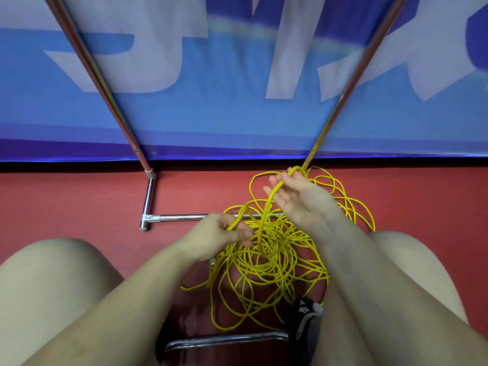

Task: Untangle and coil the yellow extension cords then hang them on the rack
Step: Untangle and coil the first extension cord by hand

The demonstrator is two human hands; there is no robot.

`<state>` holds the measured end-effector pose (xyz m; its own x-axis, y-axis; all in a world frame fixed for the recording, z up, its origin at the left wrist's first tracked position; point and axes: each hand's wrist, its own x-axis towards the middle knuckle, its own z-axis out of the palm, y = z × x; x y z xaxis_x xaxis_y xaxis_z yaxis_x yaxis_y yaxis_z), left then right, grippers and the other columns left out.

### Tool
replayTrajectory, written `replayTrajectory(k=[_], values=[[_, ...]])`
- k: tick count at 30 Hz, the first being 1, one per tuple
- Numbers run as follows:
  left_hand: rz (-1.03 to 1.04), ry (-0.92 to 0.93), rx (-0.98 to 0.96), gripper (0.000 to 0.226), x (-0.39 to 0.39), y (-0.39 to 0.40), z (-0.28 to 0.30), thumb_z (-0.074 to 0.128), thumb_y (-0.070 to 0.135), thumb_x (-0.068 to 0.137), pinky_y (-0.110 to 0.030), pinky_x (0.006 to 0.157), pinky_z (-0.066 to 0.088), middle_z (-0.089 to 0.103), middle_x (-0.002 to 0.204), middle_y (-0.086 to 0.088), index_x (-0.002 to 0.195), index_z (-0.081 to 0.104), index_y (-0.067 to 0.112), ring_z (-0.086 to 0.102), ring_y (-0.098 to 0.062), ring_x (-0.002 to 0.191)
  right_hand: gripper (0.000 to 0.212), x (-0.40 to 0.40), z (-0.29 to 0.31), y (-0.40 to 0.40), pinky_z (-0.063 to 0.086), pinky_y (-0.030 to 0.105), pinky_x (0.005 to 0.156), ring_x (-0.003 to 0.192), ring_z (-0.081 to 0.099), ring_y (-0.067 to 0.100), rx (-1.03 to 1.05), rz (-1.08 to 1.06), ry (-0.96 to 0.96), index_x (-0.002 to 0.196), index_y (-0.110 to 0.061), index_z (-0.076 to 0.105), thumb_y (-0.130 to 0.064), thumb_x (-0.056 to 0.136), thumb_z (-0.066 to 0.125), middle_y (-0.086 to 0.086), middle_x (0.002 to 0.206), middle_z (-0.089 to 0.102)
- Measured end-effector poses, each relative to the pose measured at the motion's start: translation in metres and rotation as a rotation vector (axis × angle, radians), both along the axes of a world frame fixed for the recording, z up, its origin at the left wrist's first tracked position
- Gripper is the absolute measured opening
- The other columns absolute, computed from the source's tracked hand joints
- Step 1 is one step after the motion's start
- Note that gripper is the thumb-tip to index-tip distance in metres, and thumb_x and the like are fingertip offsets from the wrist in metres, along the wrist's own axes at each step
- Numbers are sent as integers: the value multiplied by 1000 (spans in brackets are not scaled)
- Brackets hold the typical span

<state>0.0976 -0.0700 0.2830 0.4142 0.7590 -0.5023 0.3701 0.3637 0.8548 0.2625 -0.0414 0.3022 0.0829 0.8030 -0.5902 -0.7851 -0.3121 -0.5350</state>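
While the tangled yellow extension cords (pixel 274 257) lie heaped on the red floor (pixel 79 202) by the chrome rack (pixel 184 217), the left hand (pixel 224 233) pinches one strand; the right hand (pixel 295 199), fingers loosely curled, lifts a loop.

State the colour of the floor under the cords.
Red floor, seen in the head view.
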Motion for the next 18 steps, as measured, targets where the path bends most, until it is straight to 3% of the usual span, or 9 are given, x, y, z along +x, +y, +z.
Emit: replayTrajectory(k=[4,8,10,12,14,15,18], values=[[56,-11,55,36,1,0,3,66,-2,82,-2,43,33,64,78,4,118,59,-5,45,9,37,17,-4,-1,-1,58,36,53,84,60,23,-4,19,6,94,-9,50,8,91,45,11,88,54],[14,-47,9,24,8,-6,8,55,-3,89,-2,37,31,42,33,16,113,58,0,41,8,28,16,-8,1,-1,58,35,51,86,60,23,-15,27,53,93,-9,48,7,92,44,12,89,53],[-15,-21,5,23,9,-6,7,55,4,92,-4,35,29,40,29,14,110,59,-10,38,5,27,23,-8,2,0,57,40,60,90,60,26,-35,3,77,107,-11,44,7,92,44,13,92,54],[-1,27,0,20,6,-4,4,55,9,93,-7,34,27,39,28,11,103,61,-7,35,2,25,21,-7,1,1,51,46,76,106,59,30,-67,-21,63,109,-10,45,4,93,45,14,92,55],[38,76,48,14,3,0,0,55,14,94,-8,33,28,38,28,11,88,63,4,34,1,25,15,-6,2,0,46,47,85,119,53,32,-86,43,-29,107,-9,49,-3,94,47,15,98,57],[80,85,63,16,1,2,-4,56,18,93,-11,33,28,38,28,10,81,62,9,32,0,26,21,-6,0,-1,46,45,87,120,52,31,-83,119,-110,115,-9,48,-7,94,49,14,106,58],[296,29,7,24,-7,13,-14,56,29,93,-13,31,24,34,35,6,77,65,14,28,-8,26,44,-8,-13,-10,47,36,86,108,57,24,-71,450,-523,133,-13,41,-14,92,55,9,119,55]])
